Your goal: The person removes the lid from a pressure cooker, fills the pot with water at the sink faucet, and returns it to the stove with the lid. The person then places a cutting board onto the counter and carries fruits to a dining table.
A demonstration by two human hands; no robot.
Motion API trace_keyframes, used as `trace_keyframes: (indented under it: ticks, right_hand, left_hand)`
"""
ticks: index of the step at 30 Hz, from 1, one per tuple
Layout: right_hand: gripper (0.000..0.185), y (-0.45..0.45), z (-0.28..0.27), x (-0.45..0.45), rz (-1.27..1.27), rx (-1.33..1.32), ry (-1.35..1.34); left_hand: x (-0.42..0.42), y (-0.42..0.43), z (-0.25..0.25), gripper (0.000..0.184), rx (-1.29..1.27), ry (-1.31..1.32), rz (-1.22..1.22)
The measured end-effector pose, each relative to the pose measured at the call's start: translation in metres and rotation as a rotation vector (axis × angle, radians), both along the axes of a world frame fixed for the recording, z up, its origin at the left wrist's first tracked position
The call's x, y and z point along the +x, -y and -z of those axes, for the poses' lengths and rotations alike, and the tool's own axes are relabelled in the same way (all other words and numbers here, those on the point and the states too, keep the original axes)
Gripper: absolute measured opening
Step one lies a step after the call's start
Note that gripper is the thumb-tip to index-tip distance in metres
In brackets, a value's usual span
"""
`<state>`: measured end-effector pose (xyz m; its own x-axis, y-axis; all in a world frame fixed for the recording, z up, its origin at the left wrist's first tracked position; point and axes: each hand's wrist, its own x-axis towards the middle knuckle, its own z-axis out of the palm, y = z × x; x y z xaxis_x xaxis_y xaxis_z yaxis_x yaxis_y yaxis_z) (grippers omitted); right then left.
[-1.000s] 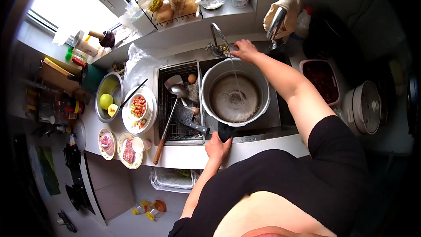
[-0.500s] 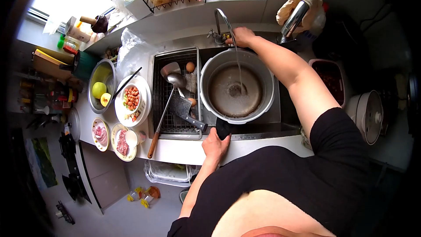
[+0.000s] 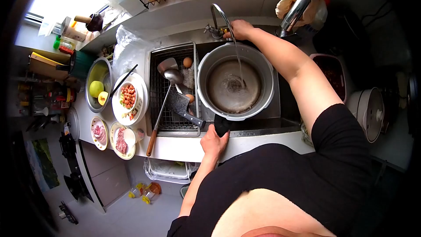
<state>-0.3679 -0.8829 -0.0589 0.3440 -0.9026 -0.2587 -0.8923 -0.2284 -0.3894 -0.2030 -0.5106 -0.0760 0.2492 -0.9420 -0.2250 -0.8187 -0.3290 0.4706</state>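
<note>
So, up close the left hand [image 3: 213, 142] had its fingers wrapped round the black handle [image 3: 222, 123] of a big metal pot [image 3: 266, 77] sitting in the sink [image 3: 281, 109], shallow water [image 3: 222, 96] inside and a stream [image 3: 239, 63] pouring in. Just left, a wire basket [image 3: 158, 85] held two eggs [image 3: 187, 62], a ladle [image 3: 174, 76] and a cleaver [image 3: 178, 103]; past it a white bowl [image 3: 138, 94] had reddish nuts [image 3: 128, 96], a metal bowl [image 3: 101, 69] greenish fruit [image 3: 96, 89]. Up at the back, the right hand [image 3: 241, 30] was by the tap [image 3: 213, 15], couldn't tell if gripping.

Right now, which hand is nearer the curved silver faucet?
Right hand, at the base of the faucet; the left hand is across the round grey metal pot, holding its black handle.
</note>
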Motion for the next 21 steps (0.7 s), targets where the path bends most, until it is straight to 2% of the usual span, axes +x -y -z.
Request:
trace_keyframes:
  ticks: [21]
  right_hand:
    - [0.054,0.0013,-0.0054,-0.0032,-0.056,0.005,0.023]
  left_hand:
    - [-0.0001,0.0002,0.0033,0.041,0.014,-0.004,-0.011]
